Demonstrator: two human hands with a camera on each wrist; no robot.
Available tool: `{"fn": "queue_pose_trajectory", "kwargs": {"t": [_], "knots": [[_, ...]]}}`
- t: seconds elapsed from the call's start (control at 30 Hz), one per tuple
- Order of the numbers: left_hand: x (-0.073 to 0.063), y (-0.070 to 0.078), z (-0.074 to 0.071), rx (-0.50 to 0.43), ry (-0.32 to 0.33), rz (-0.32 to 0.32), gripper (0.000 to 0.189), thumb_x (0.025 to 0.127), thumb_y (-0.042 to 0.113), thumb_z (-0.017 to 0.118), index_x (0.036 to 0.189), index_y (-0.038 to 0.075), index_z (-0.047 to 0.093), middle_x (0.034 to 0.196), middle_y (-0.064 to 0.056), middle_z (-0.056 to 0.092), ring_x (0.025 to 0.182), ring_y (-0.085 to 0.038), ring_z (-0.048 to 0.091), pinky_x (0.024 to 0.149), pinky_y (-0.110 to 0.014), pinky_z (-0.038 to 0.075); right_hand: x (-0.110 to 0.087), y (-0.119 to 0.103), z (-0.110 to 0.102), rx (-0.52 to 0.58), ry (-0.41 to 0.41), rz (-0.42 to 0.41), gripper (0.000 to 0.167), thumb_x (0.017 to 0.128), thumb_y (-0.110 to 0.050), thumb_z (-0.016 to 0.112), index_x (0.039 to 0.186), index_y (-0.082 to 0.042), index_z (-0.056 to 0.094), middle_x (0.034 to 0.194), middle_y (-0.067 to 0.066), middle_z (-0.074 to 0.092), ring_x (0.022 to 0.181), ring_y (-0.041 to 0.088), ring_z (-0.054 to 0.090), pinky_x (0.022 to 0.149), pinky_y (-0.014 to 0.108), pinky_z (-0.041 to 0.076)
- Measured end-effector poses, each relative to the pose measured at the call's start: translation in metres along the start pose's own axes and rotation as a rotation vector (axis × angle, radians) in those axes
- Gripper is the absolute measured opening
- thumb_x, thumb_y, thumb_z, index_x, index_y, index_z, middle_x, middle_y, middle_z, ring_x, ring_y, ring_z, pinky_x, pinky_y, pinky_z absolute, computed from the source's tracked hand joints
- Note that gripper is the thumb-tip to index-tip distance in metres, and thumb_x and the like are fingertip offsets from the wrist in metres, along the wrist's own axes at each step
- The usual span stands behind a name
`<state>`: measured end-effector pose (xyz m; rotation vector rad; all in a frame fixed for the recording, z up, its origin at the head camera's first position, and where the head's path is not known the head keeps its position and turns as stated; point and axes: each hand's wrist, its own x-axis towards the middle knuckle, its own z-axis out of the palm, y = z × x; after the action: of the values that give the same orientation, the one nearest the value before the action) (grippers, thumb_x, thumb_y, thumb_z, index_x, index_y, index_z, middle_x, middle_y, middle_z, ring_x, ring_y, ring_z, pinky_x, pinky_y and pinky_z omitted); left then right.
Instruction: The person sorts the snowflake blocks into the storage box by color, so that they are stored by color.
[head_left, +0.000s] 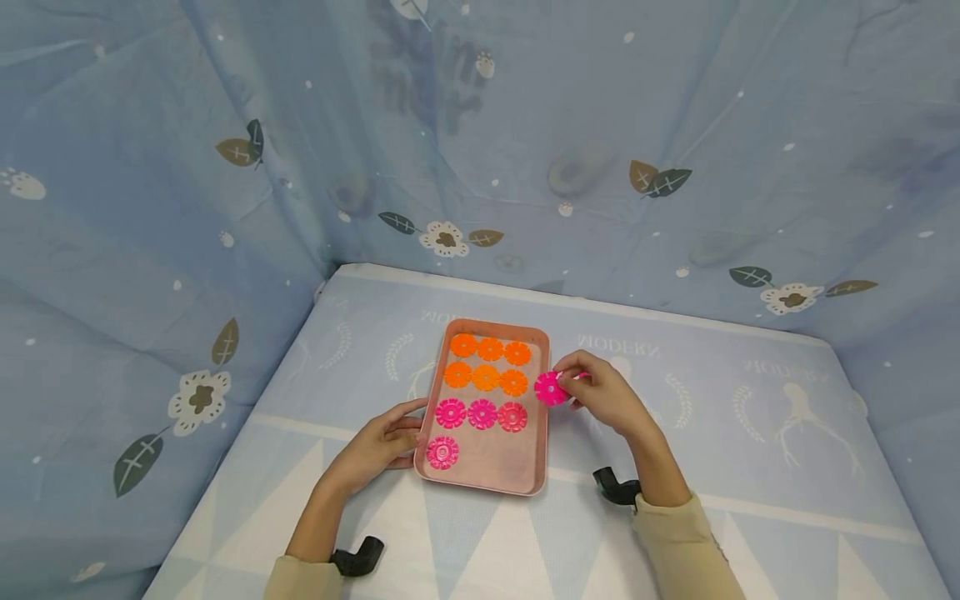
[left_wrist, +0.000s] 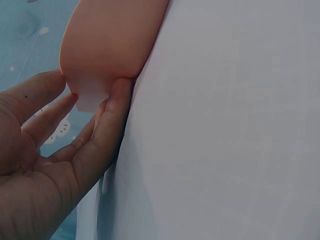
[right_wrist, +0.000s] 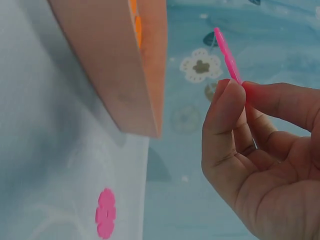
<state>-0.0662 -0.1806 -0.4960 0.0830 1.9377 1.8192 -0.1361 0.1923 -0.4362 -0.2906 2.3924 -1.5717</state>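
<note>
A pink tray (head_left: 491,468) holds flower-shaped plastic discs: two rows of orange discs (head_left: 486,377), then a row of three pink ones (head_left: 482,413), with a single pink disc (head_left: 442,452) at the near left. My left hand (head_left: 380,443) holds the tray at its left side; in the left wrist view its fingertips are against the rim and outer wall. Just off the tray's right edge, my right hand (head_left: 602,393) pinches a bright pink flower-shaped disc (head_left: 550,388) between thumb and finger. In the right wrist view this disc (right_wrist: 227,55) stands edge-on, above table height.
Another pink disc (right_wrist: 105,213) lies on the table beside the tray, mostly hidden under my right hand in the head view. Black curved pieces (head_left: 360,557) sit at both wrists. A patterned cloth (head_left: 750,467) covers the table, and blue curtains (head_left: 525,150) hang around it.
</note>
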Motion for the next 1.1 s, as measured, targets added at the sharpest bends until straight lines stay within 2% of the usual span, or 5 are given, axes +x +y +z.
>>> {"fn": "queue_pose_trajectory", "kwargs": {"t": [0.2, 0.57, 0.73, 0.93, 1.1], "knots": [[0.001, -0.002, 0.0, 0.008, 0.01, -0.001, 0.058, 0.099, 0.016, 0.065, 0.152, 0.016, 0.043, 0.135, -0.023, 0.052, 0.114, -0.035, 0.061, 0.084, -0.042, 0.057, 0.008, -0.009, 0.015, 0.014, -0.048, -0.033, 0.016, 0.099, -0.006, 0.062, 0.114, 0.001, 0.061, 0.103, 0.015, 0.061, 0.081, 0.03, 0.063, 0.068, 0.037, 0.059], [0.001, -0.001, 0.0, 0.012, 0.016, -0.007, 0.057, 0.099, 0.017, 0.065, 0.152, 0.017, 0.043, 0.134, -0.022, 0.052, 0.114, -0.034, 0.06, 0.084, -0.041, 0.057, 0.024, -0.03, 0.04, 0.058, -0.128, -0.081, 0.016, 0.099, -0.007, 0.062, 0.113, 0.001, 0.064, 0.1, 0.015, 0.061, 0.081, 0.046, 0.063, 0.076, 0.056, 0.057], [0.001, -0.001, 0.0, 0.009, 0.011, -0.001, 0.057, 0.099, 0.016, 0.065, 0.152, 0.016, 0.043, 0.135, -0.023, 0.052, 0.115, -0.036, 0.06, 0.084, -0.042, 0.057, 0.034, -0.032, 0.053, 0.091, -0.203, -0.083, 0.018, 0.099, -0.005, 0.061, 0.114, 0.002, 0.065, 0.101, 0.017, 0.061, 0.076, 0.038, 0.065, 0.073, 0.05, 0.059], [0.001, -0.002, -0.001, -0.002, 0.005, -0.006, 0.058, 0.099, 0.016, 0.065, 0.152, 0.016, 0.043, 0.135, -0.023, 0.052, 0.115, -0.036, 0.059, 0.085, -0.042, 0.057, 0.044, -0.031, 0.066, 0.134, -0.322, -0.024, 0.015, 0.095, -0.005, 0.066, 0.109, 0.002, 0.069, 0.095, 0.014, 0.065, 0.073, 0.029, 0.067, 0.072, 0.043, 0.06], [0.002, -0.003, -0.001, -0.012, 0.003, -0.009, 0.058, 0.099, 0.015, 0.066, 0.152, 0.015, 0.043, 0.135, -0.023, 0.052, 0.115, -0.036, 0.059, 0.085, -0.043, 0.057, 0.051, -0.026, 0.076, 0.114, -0.416, -0.019, 0.012, 0.093, -0.003, 0.068, 0.103, 0.0, 0.073, 0.089, 0.01, 0.068, 0.07, 0.027, 0.066, 0.069, 0.04, 0.06]]}}
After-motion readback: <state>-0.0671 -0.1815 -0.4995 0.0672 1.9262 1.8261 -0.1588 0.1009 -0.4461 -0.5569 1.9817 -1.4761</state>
